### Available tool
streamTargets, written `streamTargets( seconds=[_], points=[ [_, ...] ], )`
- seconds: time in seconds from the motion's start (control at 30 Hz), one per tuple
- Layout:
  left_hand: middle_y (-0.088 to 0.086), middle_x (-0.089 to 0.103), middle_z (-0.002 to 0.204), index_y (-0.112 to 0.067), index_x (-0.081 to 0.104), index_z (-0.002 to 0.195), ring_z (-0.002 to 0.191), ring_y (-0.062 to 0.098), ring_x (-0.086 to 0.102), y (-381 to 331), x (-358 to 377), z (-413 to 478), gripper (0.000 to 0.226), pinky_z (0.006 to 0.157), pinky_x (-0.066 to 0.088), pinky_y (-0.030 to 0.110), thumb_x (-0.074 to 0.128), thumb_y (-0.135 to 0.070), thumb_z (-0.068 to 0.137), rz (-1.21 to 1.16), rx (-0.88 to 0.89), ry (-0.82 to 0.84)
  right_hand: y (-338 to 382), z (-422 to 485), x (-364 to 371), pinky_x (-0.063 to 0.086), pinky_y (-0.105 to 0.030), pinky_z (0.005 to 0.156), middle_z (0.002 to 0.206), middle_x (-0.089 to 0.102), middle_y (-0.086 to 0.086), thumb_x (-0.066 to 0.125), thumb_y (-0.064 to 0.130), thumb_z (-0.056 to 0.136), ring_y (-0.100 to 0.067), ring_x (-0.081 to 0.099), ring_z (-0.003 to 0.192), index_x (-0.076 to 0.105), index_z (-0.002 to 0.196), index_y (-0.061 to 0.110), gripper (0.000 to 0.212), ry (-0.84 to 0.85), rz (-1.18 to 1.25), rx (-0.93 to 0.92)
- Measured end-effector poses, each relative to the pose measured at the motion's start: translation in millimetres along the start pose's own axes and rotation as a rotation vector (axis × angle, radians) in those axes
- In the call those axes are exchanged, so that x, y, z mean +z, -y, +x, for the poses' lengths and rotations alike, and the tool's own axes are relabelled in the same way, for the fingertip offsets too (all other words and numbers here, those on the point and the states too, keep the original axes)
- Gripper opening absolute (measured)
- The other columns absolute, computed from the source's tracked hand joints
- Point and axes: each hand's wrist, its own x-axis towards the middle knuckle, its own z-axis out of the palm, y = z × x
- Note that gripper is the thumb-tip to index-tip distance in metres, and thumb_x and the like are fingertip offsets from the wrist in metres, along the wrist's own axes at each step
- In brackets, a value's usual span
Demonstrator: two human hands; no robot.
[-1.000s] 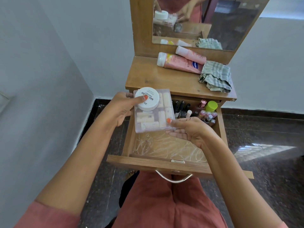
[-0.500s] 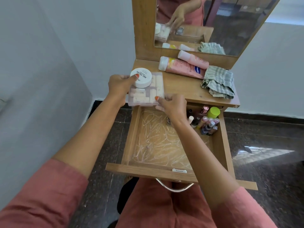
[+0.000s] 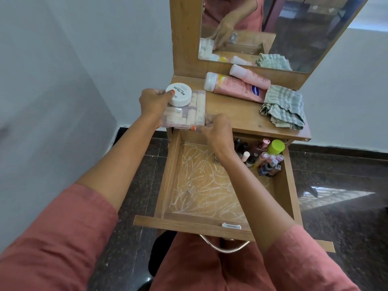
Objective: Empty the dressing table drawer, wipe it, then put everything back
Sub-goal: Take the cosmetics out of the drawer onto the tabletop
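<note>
Two hands move one box onto the tabletop (image 3: 235,116)
Left hand (image 3: 152,103) and right hand (image 3: 216,131) grip the clear compartment box (image 3: 194,114) (white nail-polish jar (image 3: 178,97) on top), lifted from over the drawer (image 3: 288,185) to the left corner; nail polish bottles (image 3: 265,162) remain inside.

cam: one, wide-angle, worn on my head | faces: forward and down | near: my left hand (image 3: 152,103) and right hand (image 3: 218,131) close in front | frame: open drawer (image 3: 178,223) up to mirror (image 3: 304,28)
</note>
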Motion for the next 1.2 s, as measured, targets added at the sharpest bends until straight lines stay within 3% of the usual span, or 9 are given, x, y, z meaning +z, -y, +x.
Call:
streamTargets(
  seconds=[0.13, 0.27, 0.33, 0.4, 0.47, 0.7, 0.9, 1.0, 1.2],
  points=[
    [0.009, 0.064, 0.117, -0.003, 0.064, 0.108, 0.086, 0.012, 0.058, 1, -1, 4, 0.028, 0.058, 0.045, 0.011, 0.064, -0.019, 0.086, 0.022, 0.013, -0.002, -10, 13, 7, 0.056, -0.041, 0.074, 0.094, 0.068, -0.013, 0.073, 0.02, 0.074, -0.021, 0.066, 0.081, 0.071, 0.088, 0.009, 0.018, -0.023, -0.063, -0.001],
    [0.007, 0.064, 0.118, -0.005, 0.063, 0.111, 0.091, 0.012, 0.057, 5, -2, 5, 0.026, 0.063, 0.045, 0.011, 0.058, -0.018, 0.089, 0.033, 0.044, 0.033, -12, 20, 10, 0.056, -0.037, 0.07, 0.093, 0.066, -0.011, 0.072, 0.022, 0.076, -0.022, 0.065, 0.08, 0.07, 0.089, 0.009, 0.018, -0.012, -0.101, -0.026],
    [0.005, 0.062, 0.121, -0.007, 0.061, 0.116, 0.098, 0.013, 0.057, 8, -3, 5, 0.029, 0.071, 0.046, 0.014, 0.056, -0.02, 0.09, 0.049, 0.063, 0.062, -10, 20, 9, 0.048, -0.028, 0.055, 0.085, 0.062, -0.004, 0.072, 0.02, 0.077, -0.018, 0.059, 0.065, 0.067, 0.075, 0.012, 0.01, 0.002, -0.101, -0.039],
    [0.004, 0.06, 0.124, -0.008, 0.059, 0.119, 0.103, 0.013, 0.057, 11, -4, 4, 0.031, 0.069, 0.045, 0.013, 0.054, -0.021, 0.091, 0.076, 0.087, 0.081, -10, 22, 8, 0.03, -0.02, 0.045, 0.074, 0.049, -0.001, 0.071, 0.018, 0.078, -0.01, 0.04, 0.051, 0.049, 0.055, 0.024, 0.032, 0.003, -0.105, -0.055],
    [0.005, 0.06, 0.124, -0.008, 0.058, 0.119, 0.101, 0.013, 0.056, 14, -5, 4, 0.031, 0.062, 0.044, 0.009, 0.052, -0.022, 0.092, 0.087, 0.106, 0.085, -9, 23, 9, 0.023, -0.019, 0.045, 0.072, 0.041, -0.003, 0.069, 0.017, 0.079, -0.008, 0.03, 0.049, 0.033, 0.05, 0.03, 0.048, -0.008, -0.11, -0.074],
    [0.004, 0.058, 0.127, -0.01, 0.056, 0.122, 0.102, 0.012, 0.055, 11, 0, 13, 0.031, 0.069, 0.046, 0.012, 0.05, -0.017, 0.094, 0.059, 0.09, 0.129, -4, 33, 15, 0.023, -0.024, 0.045, 0.073, 0.042, -0.005, 0.069, 0.023, 0.079, -0.018, 0.037, 0.059, 0.026, 0.051, 0.021, 0.052, -0.061, -0.205, -0.077],
    [0.002, 0.053, 0.134, -0.013, 0.05, 0.13, 0.121, 0.018, 0.05, 11, 6, 23, 0.035, 0.091, 0.047, 0.026, 0.047, -0.011, 0.095, 0.071, 0.082, 0.148, 1, 36, 15, 0.02, -0.023, 0.046, 0.088, 0.054, -0.009, 0.062, 0.034, 0.085, -0.017, 0.043, 0.071, 0.049, 0.067, 0.013, 0.03, -0.108, -0.394, -0.083],
    [0.003, 0.051, 0.135, -0.012, 0.048, 0.132, 0.122, 0.018, 0.049, 10, 8, 27, 0.037, 0.09, 0.045, 0.024, 0.046, -0.01, 0.095, 0.065, 0.087, 0.153, 2, 39, 17, 0.028, -0.026, 0.055, 0.099, 0.059, -0.009, 0.058, 0.039, 0.086, -0.015, 0.043, 0.073, 0.062, 0.093, 0.006, 0.034, -0.135, -0.468, -0.085],
    [0.003, 0.052, 0.135, -0.012, 0.048, 0.132, 0.121, 0.018, 0.05, 9, 12, 36, 0.038, 0.089, 0.047, 0.023, 0.045, -0.007, 0.095, 0.044, 0.101, 0.164, 3, 45, 18, 0.027, -0.028, 0.056, 0.099, 0.061, -0.008, 0.054, 0.045, 0.087, -0.02, 0.052, 0.077, 0.063, 0.094, 0.009, 0.038, -0.175, -0.514, -0.053]
  ],
)
